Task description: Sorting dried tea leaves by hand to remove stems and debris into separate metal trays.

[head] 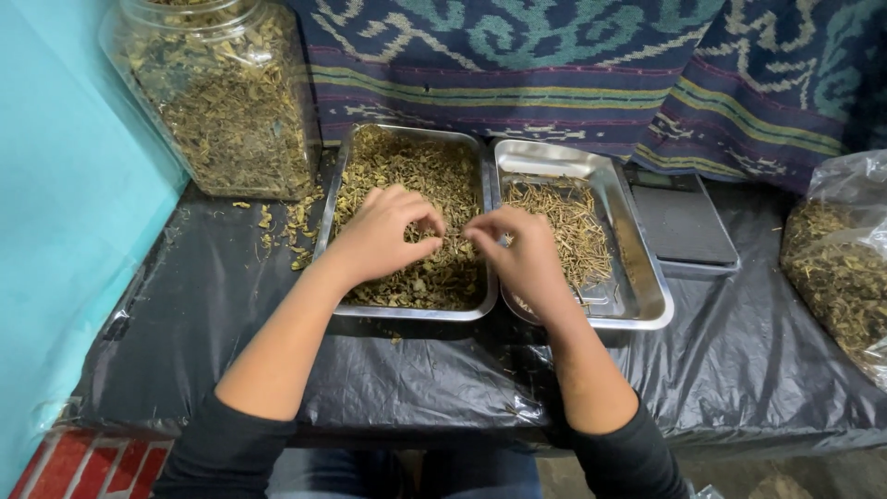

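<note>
Both hands dig in the left steel tray (pixel 340 185) of dried herbs: left hand (pixel 377 236), right hand (pixel 524 254), fingers pinched. Stems sit in the tray at 3 o'clock (pixel 647 277). Big clear jar (pixel 222 92) at 10 o'clock, bag (pixel 836 268) far right.

Plastic-covered table (pixel 443 388) — trays (pixel 480 310), jar (pixel 222 92), scale (pixel 684 226)
</note>
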